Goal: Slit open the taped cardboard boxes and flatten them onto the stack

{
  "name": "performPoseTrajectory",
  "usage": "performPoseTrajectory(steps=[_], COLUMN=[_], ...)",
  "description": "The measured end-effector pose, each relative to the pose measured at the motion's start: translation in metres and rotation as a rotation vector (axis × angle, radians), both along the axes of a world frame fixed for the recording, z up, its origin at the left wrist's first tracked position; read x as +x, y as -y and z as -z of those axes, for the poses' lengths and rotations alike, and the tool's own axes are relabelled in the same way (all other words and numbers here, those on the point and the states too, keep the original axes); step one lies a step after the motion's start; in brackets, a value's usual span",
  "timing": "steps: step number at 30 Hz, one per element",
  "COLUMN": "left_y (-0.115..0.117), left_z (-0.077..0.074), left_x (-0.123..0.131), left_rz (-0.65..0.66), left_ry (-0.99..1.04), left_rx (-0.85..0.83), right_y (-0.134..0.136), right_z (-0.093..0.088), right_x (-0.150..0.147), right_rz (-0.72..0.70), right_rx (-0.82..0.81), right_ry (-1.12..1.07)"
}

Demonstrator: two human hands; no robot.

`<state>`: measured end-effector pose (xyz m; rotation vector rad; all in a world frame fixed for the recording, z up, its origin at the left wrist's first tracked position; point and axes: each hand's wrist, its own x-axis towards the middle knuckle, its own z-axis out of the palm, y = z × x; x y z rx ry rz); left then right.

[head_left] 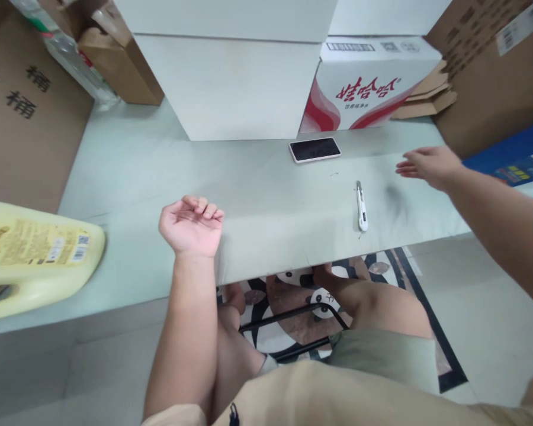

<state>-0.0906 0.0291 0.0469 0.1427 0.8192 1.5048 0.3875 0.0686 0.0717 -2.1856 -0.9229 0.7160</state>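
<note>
My left hand (192, 227) rests palm up over the near part of the pale green tabletop (266, 195), its fingers loosely curled and nothing in the palm. Off to the right, my right hand (430, 165) hovers above the table with its fingers stretched out together, holding nothing. The closest item to it is a white utility knife (361, 208), lying on the table with its tip pointing away from me. A smartphone (315, 149) with a dark screen and pale pink edge lies farther back, in front of the white boxes. Neither hand touches the knife or the phone.
White cartons (244, 89) and a red-and-white printed box (368, 89) line the back. A pale yellow jug (66, 236) lies at the left, beside a brown carton (22, 130). Clear plastic bottles (77, 65) stand behind it. A blue box (515, 157) is at the right.
</note>
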Motion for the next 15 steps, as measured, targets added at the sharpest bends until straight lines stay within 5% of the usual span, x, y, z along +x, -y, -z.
performPoseTrajectory(steps=[6,15], left_y=[0.024,0.037], left_z=[-0.007,-0.008], left_x=[-0.024,-0.067], left_rz=[-0.096,-0.205], left_ry=[0.154,0.33], left_rx=[0.049,0.076], right_y=[-0.022,-0.092], right_z=[-0.027,-0.033], right_x=[-0.111,-0.356], right_rz=[-0.379,-1.003], right_rx=[-0.041,0.15], right_ry=[0.068,0.278])
